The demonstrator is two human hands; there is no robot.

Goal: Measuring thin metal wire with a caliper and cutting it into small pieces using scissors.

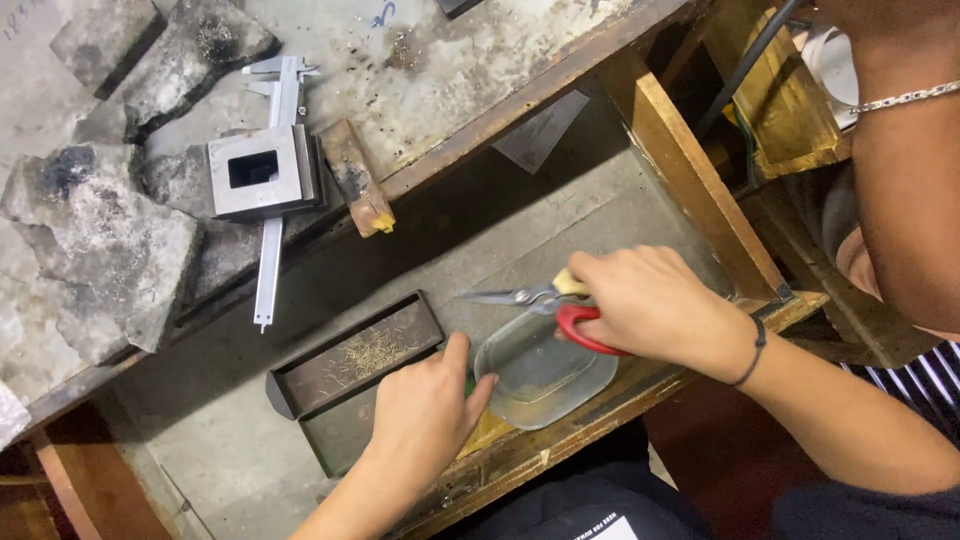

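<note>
My right hand (655,300) grips a pair of scissors (540,300) with a red handle; the metal blades point left, just above a clear plastic container (540,375). My left hand (425,410) rests on the drawer floor with its fingers against the left rim of that container. Just left of it lies a dark metal tray (355,355) holding several thin, pale wire bits.
The open wooden drawer (690,170) has a raised right wall and a front edge near my body. On the bench top above lie a metal caliper (275,180), a square steel block with a hole (258,172), grey stone blocks (95,250) and a small wooden-handled piece (358,190).
</note>
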